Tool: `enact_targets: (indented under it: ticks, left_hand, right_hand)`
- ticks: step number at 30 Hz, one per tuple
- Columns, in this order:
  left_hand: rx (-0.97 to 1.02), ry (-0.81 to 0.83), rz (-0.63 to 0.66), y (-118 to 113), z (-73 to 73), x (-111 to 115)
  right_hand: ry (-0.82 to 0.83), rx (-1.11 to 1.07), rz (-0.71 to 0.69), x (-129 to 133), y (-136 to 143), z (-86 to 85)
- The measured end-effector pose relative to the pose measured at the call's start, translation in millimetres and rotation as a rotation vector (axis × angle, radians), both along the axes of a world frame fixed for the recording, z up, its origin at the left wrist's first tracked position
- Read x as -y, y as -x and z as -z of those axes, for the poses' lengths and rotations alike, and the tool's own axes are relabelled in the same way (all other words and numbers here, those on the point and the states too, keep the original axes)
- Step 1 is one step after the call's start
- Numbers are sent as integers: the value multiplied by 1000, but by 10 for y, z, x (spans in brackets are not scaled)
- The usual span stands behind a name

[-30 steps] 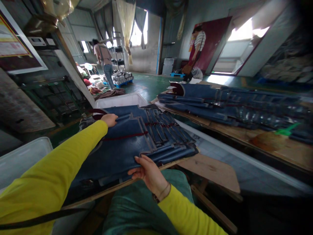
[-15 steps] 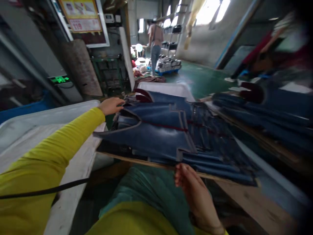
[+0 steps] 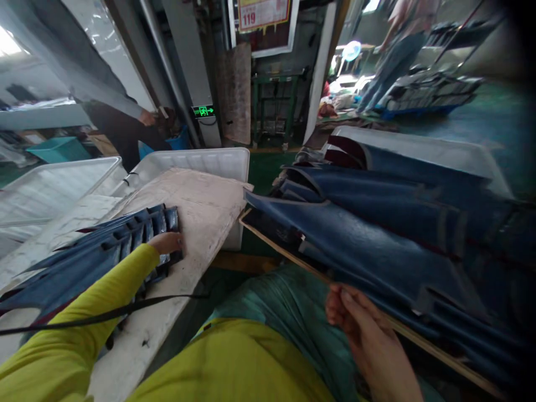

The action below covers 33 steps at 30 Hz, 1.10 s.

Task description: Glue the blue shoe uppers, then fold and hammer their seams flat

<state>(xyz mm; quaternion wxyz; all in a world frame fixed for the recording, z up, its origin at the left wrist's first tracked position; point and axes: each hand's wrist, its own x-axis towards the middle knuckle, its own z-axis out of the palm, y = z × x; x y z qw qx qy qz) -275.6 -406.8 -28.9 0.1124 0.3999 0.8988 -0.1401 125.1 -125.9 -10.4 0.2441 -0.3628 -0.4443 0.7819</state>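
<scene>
My left hand [image 3: 167, 244] lies at the near right end of a fanned pile of dark blue garment pieces [image 3: 111, 254], fingers extended over their stepped edges. Its fingertips are hard to see. That pile rests on a pale, worn board [image 3: 201, 209]. To the right, larger dark blue garment panels [image 3: 360, 229] with grey edging are layered on a wood-edged board. Beside that board's near edge [image 3: 288, 255] is my right hand [image 3: 360, 321], its fingers curled in and the thumb pressed against them. Nothing shows in its grip.
White plastic tubs [image 3: 228, 159] stand behind both boards. A dark strap [image 3: 125, 309] crosses my left sleeve. Another person [image 3: 109, 84] stands at the far left, and one more person [image 3: 397, 61] is at the back right. A green metal stand [image 3: 274, 106] is against the wall.
My view has turned left. My left hand has gone from the collar edge of the right-hand panels to the fanned pile on the pale board. My right hand stays by the board edge.
</scene>
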Motion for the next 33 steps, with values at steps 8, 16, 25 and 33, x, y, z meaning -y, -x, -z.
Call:
enact_targets:
  ticks: [8,16,25,33]
  left_hand:
    - [-91,97,-51,-485,223,147]
    - [-252,54,-69,-567,354,273]
    - [-216,-51,-37,-533,241,104]
    - [112,-294,223,-1196,60,-761]
  right_hand:
    - [-22,-5,30,24,-54,110]
    - [-83,-13,-15,11,-91,69]
    - [-118,-18,-56,11,-70,105]
    - [-194,9,-200,91,63,71]
